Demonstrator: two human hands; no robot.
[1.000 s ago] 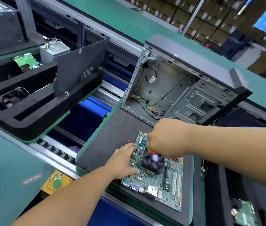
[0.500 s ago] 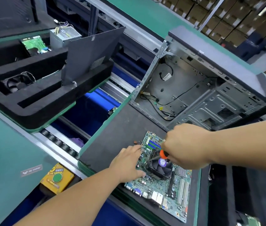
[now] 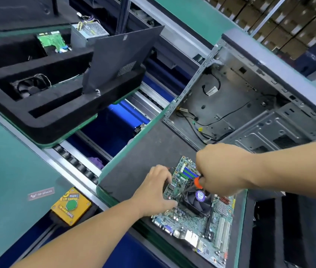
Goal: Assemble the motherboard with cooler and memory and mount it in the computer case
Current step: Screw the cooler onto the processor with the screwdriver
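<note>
The right hand (image 3: 222, 171) is gripping an orange-handled screwdriver (image 3: 197, 182), its fingers curled tight round the handle so that only the collar and dark shaft are showing below the fist. The shaft is angling down toward the near-left corner of the CPU cooler (image 3: 196, 203), probably to drive one of its mounting screws; the tip itself is too small to make out.

The left hand (image 3: 156, 192) is resting on the motherboard (image 3: 195, 225) just left of the cooler, fingers loosely spread with the tips pressing on the board's edge, most likely bracing it so it is not sliding on the dark foam mat (image 3: 143, 157) under the screwdriver's push.

The green and blue memory slots (image 3: 188, 172) are lying just under the right fist, between both hands; whether sticks are seated is unclear.

Beyond the knuckles, the computer case (image 3: 250, 113) is lying open on its side, waiting for the board, its loose cables (image 3: 197, 126) trailing across the floor.
</note>
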